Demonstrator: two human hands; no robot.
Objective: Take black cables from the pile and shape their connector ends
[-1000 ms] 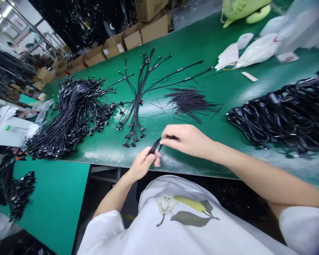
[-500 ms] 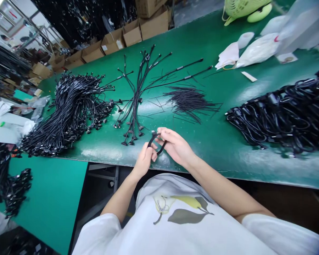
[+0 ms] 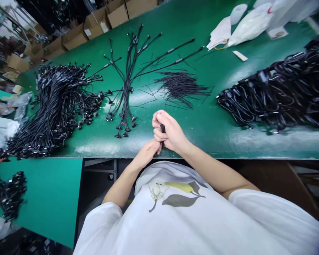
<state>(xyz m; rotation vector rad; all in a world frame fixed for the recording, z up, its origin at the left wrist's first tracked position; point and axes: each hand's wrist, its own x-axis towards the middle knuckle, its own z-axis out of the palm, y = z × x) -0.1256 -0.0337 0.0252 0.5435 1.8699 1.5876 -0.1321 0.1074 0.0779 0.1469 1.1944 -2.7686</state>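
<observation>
Head camera above the near edge of the green workbench [image 3: 202,140], facing forward and down.

Worn on the person's head, it looks over the white T-shirt [image 3: 175,219] just short of that edge, close above the left hand [image 3: 146,154] and right hand [image 3: 170,131], and its wide view reaches across to cardboard boxes [image 3: 95,24] beyond the far side.

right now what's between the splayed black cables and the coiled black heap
In the head view, a loose pile of short, thin black wires lies there.

Bright even light, white glare along green bench [image 3: 266,140], edges bowed
</observation>
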